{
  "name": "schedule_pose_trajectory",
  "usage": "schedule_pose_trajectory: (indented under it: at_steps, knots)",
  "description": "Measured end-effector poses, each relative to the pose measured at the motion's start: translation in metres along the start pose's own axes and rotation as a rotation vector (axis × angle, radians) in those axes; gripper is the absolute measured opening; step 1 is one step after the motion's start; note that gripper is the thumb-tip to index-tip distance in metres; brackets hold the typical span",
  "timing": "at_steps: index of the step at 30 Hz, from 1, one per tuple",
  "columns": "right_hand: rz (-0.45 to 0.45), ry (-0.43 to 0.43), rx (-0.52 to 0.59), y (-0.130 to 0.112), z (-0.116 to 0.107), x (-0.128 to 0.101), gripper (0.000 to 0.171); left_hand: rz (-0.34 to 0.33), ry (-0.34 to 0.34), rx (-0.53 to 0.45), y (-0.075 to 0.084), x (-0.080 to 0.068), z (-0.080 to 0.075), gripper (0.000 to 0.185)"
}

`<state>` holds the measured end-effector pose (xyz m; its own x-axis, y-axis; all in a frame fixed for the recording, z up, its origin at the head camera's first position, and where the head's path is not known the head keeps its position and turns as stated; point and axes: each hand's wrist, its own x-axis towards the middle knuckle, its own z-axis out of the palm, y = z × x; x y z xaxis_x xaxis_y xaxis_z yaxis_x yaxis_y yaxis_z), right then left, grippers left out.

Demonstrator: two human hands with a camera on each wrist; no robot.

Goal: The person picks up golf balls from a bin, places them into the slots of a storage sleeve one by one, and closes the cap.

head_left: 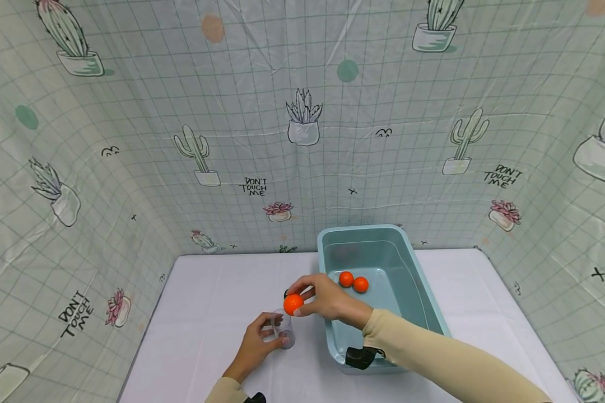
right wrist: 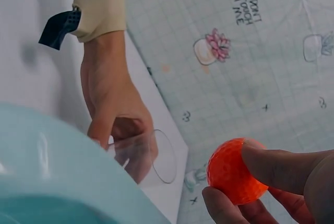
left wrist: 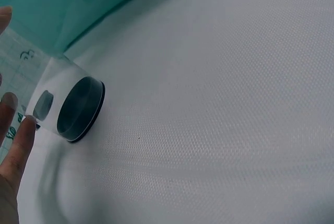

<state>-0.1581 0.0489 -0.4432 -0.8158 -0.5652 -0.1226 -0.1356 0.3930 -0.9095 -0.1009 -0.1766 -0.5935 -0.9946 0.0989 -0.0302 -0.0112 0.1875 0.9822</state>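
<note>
My left hand [head_left: 254, 342] holds a clear plastic cup [head_left: 281, 323] upright on the table, thumb on one side and fingers on the other. The cup's dark round base [left wrist: 81, 110] shows in the left wrist view. Just above the cup's mouth, my right hand [head_left: 324, 298] pinches an orange golf ball [right wrist: 232, 174] between thumb and fingers; dimples show on it in the right wrist view. Two more orange balls [head_left: 345, 279] lie close together in a blue-green plastic bin [head_left: 422, 296], under and beyond my right forearm.
The bin stands at the right of the white-covered table [head_left: 206, 291], its near wall close to the cup. A hanging cloth [head_left: 252, 157] with printed cacti and grid lines surrounds the table at the back and sides.
</note>
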Motion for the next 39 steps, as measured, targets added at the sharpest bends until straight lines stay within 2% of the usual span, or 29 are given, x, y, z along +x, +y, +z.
schedule_pose_trajectory:
  at_steps: [12,25,39]
  knots:
    - [-0.07,-0.033,-0.021,0.005,0.023,0.012,0.031,-0.01,-0.009,0.033,-0.002,0.0,-0.001,0.047]
    - [-0.027,-0.027,-0.118,-0.001,0.034,0.02,0.031,-0.036,-0.03,0.029,-0.001,0.0,-0.002,0.047]
    - [-0.005,-0.043,-0.165,0.0,0.038,0.024,0.03,-0.023,-0.021,-0.006,-0.001,0.0,-0.001,0.048]
